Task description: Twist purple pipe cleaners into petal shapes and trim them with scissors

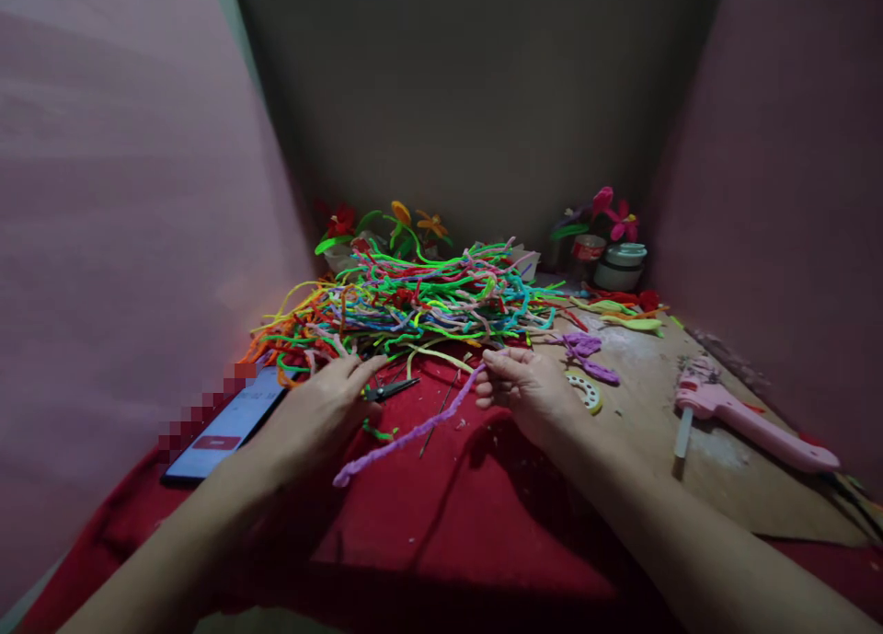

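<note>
My right hand (519, 387) is closed in a pinch on one end of a purple pipe cleaner (407, 436), which trails down and left over the red cloth (428, 524). My left hand (324, 415) lies palm down on the cloth with its fingers stretched out, the fingertips next to small black scissors (390, 390). Just beyond both hands lies a big tangled heap of pipe cleaners (414, 303) in many colours.
A phone (231, 422) lies at the left on the cloth. On a brown board (724, 468) at the right lie a pink glue gun (745, 418), purple pipe-cleaner pieces (586, 353) and a small ring (586, 392). Pipe-cleaner flowers (607, 213) and jars (621, 264) stand at the back wall.
</note>
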{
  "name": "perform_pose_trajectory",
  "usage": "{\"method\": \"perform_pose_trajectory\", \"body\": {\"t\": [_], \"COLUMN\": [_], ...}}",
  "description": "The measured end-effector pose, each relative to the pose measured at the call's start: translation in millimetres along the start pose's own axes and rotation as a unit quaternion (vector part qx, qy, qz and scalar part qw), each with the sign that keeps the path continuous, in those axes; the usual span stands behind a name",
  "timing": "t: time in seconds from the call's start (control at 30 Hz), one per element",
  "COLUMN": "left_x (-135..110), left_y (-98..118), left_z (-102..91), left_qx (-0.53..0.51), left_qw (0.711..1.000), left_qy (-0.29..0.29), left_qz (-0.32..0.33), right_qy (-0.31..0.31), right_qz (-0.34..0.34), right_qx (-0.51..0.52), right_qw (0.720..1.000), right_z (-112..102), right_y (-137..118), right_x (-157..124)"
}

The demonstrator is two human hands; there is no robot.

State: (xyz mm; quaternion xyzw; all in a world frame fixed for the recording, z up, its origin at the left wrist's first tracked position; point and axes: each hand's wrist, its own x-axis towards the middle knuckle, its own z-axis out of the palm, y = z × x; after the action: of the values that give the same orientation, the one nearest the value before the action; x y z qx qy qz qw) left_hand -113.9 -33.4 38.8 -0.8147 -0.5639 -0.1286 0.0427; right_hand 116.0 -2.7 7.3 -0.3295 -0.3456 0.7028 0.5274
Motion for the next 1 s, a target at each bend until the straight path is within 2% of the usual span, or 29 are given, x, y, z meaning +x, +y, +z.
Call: {"method": "perform_pose_trajectory", "body": {"t": [0.03,0.07,0.1,0.13,0.17,0.23,0.3,0.37,0.43,0.5,0.57,0.67,0.77,0.83,0.93,1.0], "left_x": [-1.6,-3.2,-4.4,-5.2,-5.3,-3.6,0.0,5.1,10.9,16.9,22.7,31.4,40.5,45.6,49.0,48.3], "left_y": [11.7,24.0,36.0,46.7,55.5,66.4,69.0,66.3,60.9,54.3,47.8,42.4,46.4,53.9,67.4,74.6], "left_z": [-0.6,-0.3,0.8,2.4,4.4,8.0,10.4,11.8,13.5,15.8,18.3,19.9,17.8,16.2,18.7,24.0], "left_qx": [-0.107,-0.215,-0.309,-0.389,-0.444,-0.485,-0.494,-0.536,-0.613,-0.691,-0.749,-0.794,-0.816,-0.829,-0.845,-0.849], "left_qw": [0.994,0.975,0.945,0.914,0.892,0.874,0.868,0.836,0.768,0.682,0.608,0.539,0.49,0.466,0.459,0.466], "left_qy": [-0.029,-0.061,-0.11,-0.112,-0.083,-0.011,0.059,0.118,0.183,0.223,0.226,0.198,0.192,0.188,0.146,0.115], "left_qz": [0.003,0.0,0.015,0.023,0.025,0.02,0.013,-0.001,-0.039,-0.087,-0.135,-0.201,-0.239,-0.243,-0.233,-0.221], "right_qy": [0.009,0.019,0.03,0.041,0.048,0.05,0.041,0.03,0.027,0.035,0.049,0.037,-0.021,-0.062,-0.098,-0.087], "right_qz": [-0.008,-0.015,-0.021,-0.024,-0.023,-0.018,-0.016,-0.016,-0.013,-0.007,-0.008,-0.051,-0.114,-0.122,-0.1,-0.103], "right_qx": [0.003,0.006,0.008,0.009,0.007,0.0,0.002,0.023,0.054,0.084,0.107,0.14,0.157,0.142,0.121,0.115], "right_qw": [1.0,1.0,0.999,0.999,0.999,0.999,0.999,0.999,0.998,0.996,0.993,0.988,0.981,0.98,0.983,0.984], "right_z": [-0.3,-0.8,-1.3,-1.8,-2.4,-3.5,-4.3,-4.8,-5.1,-5.6,-6.0,-5.5,-1.2,3.4,9.3,10.4], "right_y": [0.5,1.1,1.8,2.6,3.2,4.1,4.1,2.9,0.6,-2.8,-6.8,-11.5,-10.4,-6.1,1.7,4.4], "right_x": [0.7,1.4,2.2,2.9,3.5,4.5,5.0,5.2,5.3,5.4,5.6,5.4,3.6,1.5,-1.3,-1.9]}}
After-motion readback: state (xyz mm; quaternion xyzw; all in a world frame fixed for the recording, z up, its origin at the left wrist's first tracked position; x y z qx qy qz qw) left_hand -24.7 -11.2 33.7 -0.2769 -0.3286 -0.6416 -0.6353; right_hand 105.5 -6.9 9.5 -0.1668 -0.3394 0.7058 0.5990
